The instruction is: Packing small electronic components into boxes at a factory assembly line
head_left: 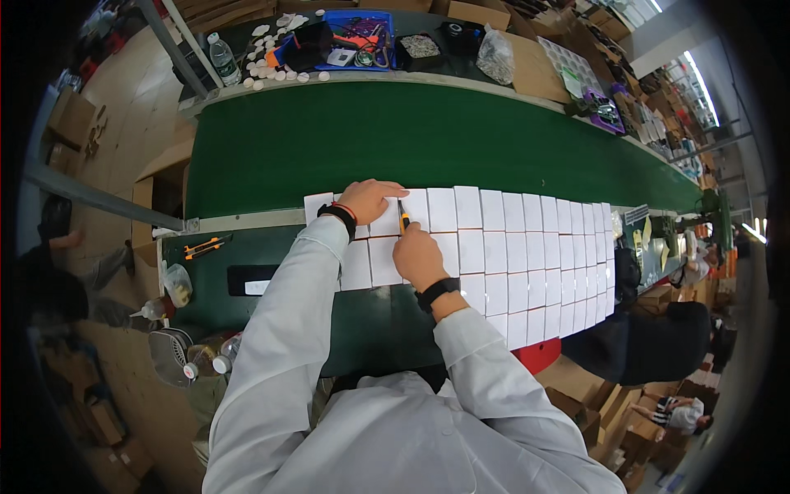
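the head view looks down on a long green conveyor belt (428, 140) that curves from upper left to far right. along its near edge lies a grid of small white boxes (527, 247), flat, square-faced and set edge to edge in about three rows, running from under the hands off toward the right, where they shrink with the lens bend.

the left hand (370, 200) lies flat, fingers spread a little, pressing on the white boxes at the left end of the top row; it grips nothing. the right hand (418, 255) is closed round a yellow utility knife (403, 217), whose tip points away from the person and meets the seam between two boxes just beside the left fingers.

on the dark green bench (271, 255) to the left, a second orange-and-black cutter (204, 245) lies well apart from the hands, and a black strip with a white label (253, 281) lies near the left sleeve. a small grey fan (169, 356) and bottles hang at the bench's lower left edge.

beyond the belt, a blue tray (362, 37) of mixed tools, a clear water bottle (222, 59) and scattered white round pieces (271, 62) crowd the far shelf. the middle of the belt is bare green, giving open room ahead of the boxes.
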`<state>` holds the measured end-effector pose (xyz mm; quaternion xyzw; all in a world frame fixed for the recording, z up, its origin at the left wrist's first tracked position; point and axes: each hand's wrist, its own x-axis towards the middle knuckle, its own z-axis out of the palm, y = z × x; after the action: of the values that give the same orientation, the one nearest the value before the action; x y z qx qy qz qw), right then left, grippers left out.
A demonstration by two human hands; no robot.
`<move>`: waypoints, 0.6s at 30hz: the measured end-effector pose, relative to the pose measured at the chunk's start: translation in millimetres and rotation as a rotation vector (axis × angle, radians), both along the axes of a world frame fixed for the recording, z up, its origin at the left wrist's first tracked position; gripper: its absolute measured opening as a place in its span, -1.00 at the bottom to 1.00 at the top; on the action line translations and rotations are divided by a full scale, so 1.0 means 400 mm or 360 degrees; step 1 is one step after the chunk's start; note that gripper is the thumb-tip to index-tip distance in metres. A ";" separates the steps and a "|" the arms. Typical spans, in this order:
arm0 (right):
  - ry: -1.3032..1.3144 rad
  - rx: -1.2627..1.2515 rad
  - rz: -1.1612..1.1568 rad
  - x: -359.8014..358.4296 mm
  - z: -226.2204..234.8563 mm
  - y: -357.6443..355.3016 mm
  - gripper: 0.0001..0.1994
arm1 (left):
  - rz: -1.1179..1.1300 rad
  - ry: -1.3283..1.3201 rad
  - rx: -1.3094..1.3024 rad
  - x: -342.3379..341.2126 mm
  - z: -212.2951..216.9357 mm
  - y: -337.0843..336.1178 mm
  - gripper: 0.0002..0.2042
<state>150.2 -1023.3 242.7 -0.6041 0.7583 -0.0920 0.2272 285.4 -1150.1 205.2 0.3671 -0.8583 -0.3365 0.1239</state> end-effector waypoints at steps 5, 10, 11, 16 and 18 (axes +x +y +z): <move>-0.0010 0.0238 0.0091 -0.003 0.025 0.027 -0.76 | -0.0003 -0.0092 0.0036 0.008 -0.002 -0.004 -0.48; -0.0052 0.0106 0.0246 -0.002 0.099 0.092 -0.76 | 0.0379 0.0286 -0.0373 0.088 0.015 0.080 -0.58; -0.0023 0.0061 0.0216 -0.010 0.102 0.096 -0.77 | 0.0493 0.0311 -0.0430 0.093 0.046 0.108 -0.61; 0.0149 -0.0218 0.0233 -0.003 0.058 0.048 -0.84 | 0.0625 -0.0132 -0.0503 0.067 0.088 0.381 -0.51; 0.0292 -0.0344 0.0418 -0.040 0.058 -0.005 -0.85 | 0.0705 -0.0280 -0.0611 0.044 0.079 0.410 -0.44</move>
<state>134.0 -1025.1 265.8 -0.7245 0.6763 -0.0868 0.1009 302.8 -986.1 236.7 0.5429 -0.8127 -0.1000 0.1864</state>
